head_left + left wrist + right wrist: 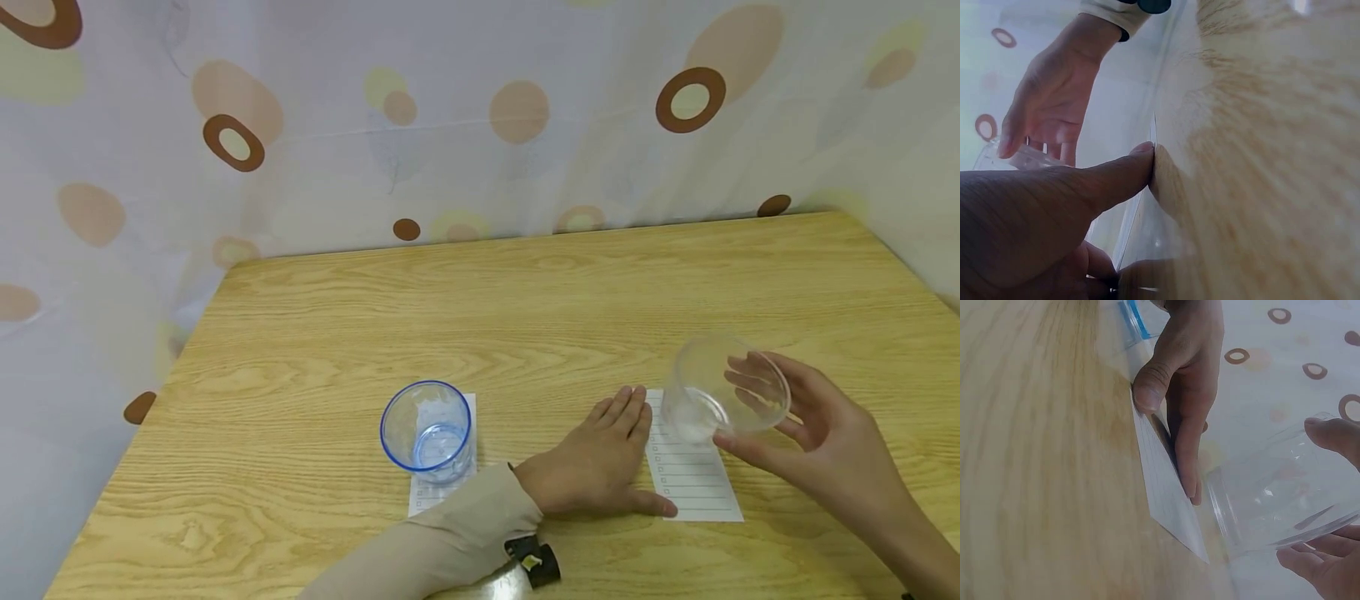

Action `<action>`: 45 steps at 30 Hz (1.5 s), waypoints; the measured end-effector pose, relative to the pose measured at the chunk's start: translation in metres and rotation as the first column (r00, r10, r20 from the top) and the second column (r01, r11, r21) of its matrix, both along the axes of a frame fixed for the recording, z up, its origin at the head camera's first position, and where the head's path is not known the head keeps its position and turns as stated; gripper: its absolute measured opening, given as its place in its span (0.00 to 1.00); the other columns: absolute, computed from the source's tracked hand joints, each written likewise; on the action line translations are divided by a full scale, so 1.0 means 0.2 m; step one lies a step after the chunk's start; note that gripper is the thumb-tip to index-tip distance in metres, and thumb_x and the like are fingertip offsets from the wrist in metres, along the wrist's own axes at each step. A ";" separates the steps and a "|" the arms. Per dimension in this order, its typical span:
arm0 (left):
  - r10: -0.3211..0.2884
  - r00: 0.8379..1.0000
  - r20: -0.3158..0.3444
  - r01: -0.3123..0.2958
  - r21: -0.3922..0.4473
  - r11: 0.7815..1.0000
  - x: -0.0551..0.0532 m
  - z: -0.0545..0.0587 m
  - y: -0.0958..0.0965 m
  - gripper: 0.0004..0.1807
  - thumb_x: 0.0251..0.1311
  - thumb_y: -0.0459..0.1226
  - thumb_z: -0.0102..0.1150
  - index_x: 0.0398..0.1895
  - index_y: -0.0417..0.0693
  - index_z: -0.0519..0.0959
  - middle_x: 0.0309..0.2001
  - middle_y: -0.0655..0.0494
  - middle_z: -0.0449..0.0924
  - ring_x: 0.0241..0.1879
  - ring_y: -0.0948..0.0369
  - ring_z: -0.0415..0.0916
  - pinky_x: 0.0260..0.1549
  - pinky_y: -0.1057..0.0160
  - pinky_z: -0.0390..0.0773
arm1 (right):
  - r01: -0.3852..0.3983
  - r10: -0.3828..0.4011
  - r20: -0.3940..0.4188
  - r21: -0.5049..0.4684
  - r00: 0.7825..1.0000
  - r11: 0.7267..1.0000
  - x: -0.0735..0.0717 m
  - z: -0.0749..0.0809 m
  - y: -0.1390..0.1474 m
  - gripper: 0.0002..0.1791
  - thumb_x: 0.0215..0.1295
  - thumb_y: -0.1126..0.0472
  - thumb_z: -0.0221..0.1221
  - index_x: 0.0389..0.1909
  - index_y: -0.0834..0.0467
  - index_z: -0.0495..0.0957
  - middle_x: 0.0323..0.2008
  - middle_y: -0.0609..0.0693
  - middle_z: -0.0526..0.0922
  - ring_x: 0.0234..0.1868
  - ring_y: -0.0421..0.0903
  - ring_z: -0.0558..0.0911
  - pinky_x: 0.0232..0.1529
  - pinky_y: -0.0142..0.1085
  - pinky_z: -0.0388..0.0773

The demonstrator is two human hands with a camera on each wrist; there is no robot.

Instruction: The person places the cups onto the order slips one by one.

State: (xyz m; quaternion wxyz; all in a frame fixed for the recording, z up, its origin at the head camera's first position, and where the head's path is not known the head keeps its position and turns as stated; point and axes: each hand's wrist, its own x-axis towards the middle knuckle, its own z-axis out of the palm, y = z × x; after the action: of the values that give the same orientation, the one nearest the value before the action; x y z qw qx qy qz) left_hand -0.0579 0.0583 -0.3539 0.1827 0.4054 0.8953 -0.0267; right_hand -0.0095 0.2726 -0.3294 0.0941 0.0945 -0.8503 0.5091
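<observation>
My right hand (840, 442) grips a clear glass bowl (697, 375), thumb on the near side and fingers behind. The bowl is tilted, its mouth toward the palm, and the right wrist view shows its base (1219, 506) raised off the table. Under it lies a lined checklist paper (697, 483). My left hand (600, 458) rests on the table with straight fingers; its thumb and fingertips touch the paper's left edge. Left of that hand, a blue-rimmed glass bowl (427, 417) stands upright on a second checklist paper (427, 497), partly hidden by the left sleeve.
The wooden table (300, 333) runs back to a white curtain (450, 167) with brown and yellow oval prints. My left forearm, in a beige sleeve (450, 533), crosses the front of the table. A black strap (534, 560) hangs at the left wrist.
</observation>
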 end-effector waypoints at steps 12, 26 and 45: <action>0.006 1.000 -0.002 -0.006 0.009 1.000 0.00 0.00 -0.01 0.58 0.56 0.73 0.41 0.77 0.43 0.40 0.77 0.50 0.29 0.75 0.57 0.26 0.71 0.64 0.37 | -0.066 0.066 -0.009 -0.001 0.998 0.998 0.06 -0.03 -0.02 0.49 0.41 0.83 0.69 0.68 0.64 0.60 0.63 0.48 0.73 0.60 0.32 0.73 0.52 0.17 0.69; 0.003 1.000 -0.010 -0.003 0.003 1.000 -0.01 -0.01 -0.01 0.58 0.56 0.73 0.40 0.77 0.44 0.39 0.77 0.50 0.29 0.75 0.57 0.26 0.71 0.65 0.37 | -0.073 0.073 -0.006 0.028 0.997 0.997 0.07 -0.08 -0.02 0.50 0.39 0.82 0.70 0.67 0.63 0.60 0.63 0.48 0.72 0.61 0.31 0.72 0.52 0.17 0.69; 0.024 1.000 0.002 -0.024 0.012 1.000 -0.02 -0.01 -0.02 0.58 0.56 0.73 0.41 0.77 0.44 0.39 0.77 0.50 0.28 0.75 0.58 0.25 0.71 0.65 0.36 | -0.092 0.095 -0.029 0.066 0.995 0.994 0.07 -0.07 -0.03 0.51 0.38 0.81 0.72 0.67 0.64 0.60 0.62 0.50 0.73 0.60 0.33 0.73 0.54 0.17 0.66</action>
State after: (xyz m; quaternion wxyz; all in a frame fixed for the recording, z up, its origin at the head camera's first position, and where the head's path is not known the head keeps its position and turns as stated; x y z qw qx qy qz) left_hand -0.0616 0.0545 -0.3558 0.1812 0.3957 0.9001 -0.0188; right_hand 0.0040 0.2657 -0.3432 0.0808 0.1454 -0.8593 0.4836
